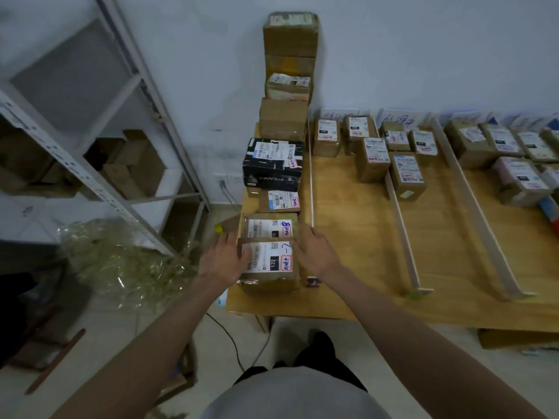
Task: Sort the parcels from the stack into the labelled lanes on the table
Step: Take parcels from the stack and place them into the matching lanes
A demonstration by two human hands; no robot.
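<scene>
Grey shirt front (298,394) at the bottom edge, both bare forearms reaching forward over the near lip of the wooden table (357,237).

Left hand (223,261) lies on the left side of the nearest parcel (267,263), fingers fairly straight, thumb across its white label. Right hand (314,252) is against the same parcel's right side, fingers spread and slightly bent; cannot tell if it truly grips. Parcel sits flat between both hands, at the table's near left corner.

Just beyond the fingertips: a second brown box (270,226), then a smaller one (279,201), a black box (273,164), and a tall stack of cartons (287,77) against the wall.

Right of the right hand, a pale divider rail (311,176) runs away from it; further right, more rails (402,234) and sorted parcels (406,175) in lanes, with handwritten signs (397,117) at the wall.

Left of the left hand, crumpled clear wrap (121,258) and metal shelving (90,146).
</scene>
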